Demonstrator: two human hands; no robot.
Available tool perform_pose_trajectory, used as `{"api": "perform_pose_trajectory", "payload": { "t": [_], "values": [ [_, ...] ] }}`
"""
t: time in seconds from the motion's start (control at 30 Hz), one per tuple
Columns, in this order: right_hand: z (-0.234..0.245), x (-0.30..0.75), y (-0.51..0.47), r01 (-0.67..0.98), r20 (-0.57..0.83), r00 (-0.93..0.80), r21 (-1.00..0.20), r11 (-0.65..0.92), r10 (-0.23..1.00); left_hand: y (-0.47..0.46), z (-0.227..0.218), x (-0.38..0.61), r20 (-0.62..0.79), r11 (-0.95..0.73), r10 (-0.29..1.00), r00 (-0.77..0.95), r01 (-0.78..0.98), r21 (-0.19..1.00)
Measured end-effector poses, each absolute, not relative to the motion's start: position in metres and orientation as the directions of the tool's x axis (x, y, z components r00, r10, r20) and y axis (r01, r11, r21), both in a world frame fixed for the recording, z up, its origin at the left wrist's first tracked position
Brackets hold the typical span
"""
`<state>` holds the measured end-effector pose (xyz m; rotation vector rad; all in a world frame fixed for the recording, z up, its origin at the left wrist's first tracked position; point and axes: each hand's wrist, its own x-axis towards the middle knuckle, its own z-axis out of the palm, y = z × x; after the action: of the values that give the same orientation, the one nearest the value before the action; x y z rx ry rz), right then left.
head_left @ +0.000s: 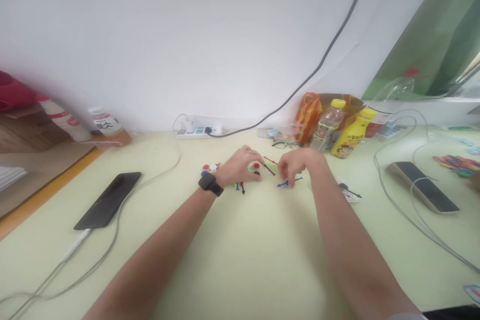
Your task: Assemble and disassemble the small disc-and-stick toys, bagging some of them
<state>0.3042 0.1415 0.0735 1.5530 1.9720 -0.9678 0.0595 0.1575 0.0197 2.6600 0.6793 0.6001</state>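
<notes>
My left hand (242,164), with a dark band on the wrist, hovers low over the table with thumb and fingers apart. A red disc (256,165) and a black disc (257,173) show in the gap between them. Colored discs (206,167) and a black arrow (243,188) lie around that hand. My right hand (294,164) points down, its fingers bent and closed at the middle of a blue arrow (282,185). Between both hands lie a red arrow (270,160) and a dark arrow-like piece (269,170).
A power strip (198,132) and eyeglasses (280,144) sit along the wall. Two bottles, one a yellow bottle (352,135), stand behind my right hand. Phones (108,200) and cables lie at both sides. Another black arrow (352,191) rests right of my right forearm.
</notes>
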Motion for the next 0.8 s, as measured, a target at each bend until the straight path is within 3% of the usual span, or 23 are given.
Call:
{"api": "perform_pose_trajectory", "payload": {
  "t": [0.17, 0.3, 0.37, 0.43, 0.57, 0.67, 0.8],
  "values": [
    [0.072, 0.297, 0.14, 0.987, -0.678, -0.124, -0.156, 0.024, 0.724, 0.157, 0.031, 0.057, 0.406, -0.813, 0.565, 0.718, 0.399, 0.425],
    [0.075, 0.299, 0.139, 0.977, -0.625, -0.162, -0.208, 0.037, 0.763, 0.156, 0.044, 0.053, 0.468, -0.793, 0.6, 0.649, 0.401, 0.459],
    [0.079, 0.301, 0.138, 0.952, -0.558, -0.222, -0.3, 0.055, 0.8, 0.155, 0.052, 0.051, 0.467, -0.781, 0.611, 0.639, 0.39, 0.488],
    [0.082, 0.302, 0.136, 0.876, -0.439, -0.308, -0.477, 0.071, 0.844, 0.152, 0.059, 0.051, 0.454, -0.764, 0.619, 0.641, 0.359, 0.536],
    [0.088, 0.295, 0.132, 0.489, -0.078, -0.424, -0.858, 0.155, 0.902, 0.144, 0.068, 0.057, 0.439, -0.712, 0.607, 0.662, 0.208, 0.671],
    [0.089, 0.286, 0.131, 0.274, 0.081, -0.388, -0.941, 0.199, 0.918, 0.141, 0.068, 0.063, 0.483, -0.689, 0.605, 0.634, 0.112, 0.716],
    [0.088, 0.273, 0.132, 0.167, 0.149, -0.374, -0.96, 0.225, 0.915, 0.143, 0.066, 0.065, 0.562, -0.703, 0.626, 0.541, 0.08, 0.707]
  ]
}}
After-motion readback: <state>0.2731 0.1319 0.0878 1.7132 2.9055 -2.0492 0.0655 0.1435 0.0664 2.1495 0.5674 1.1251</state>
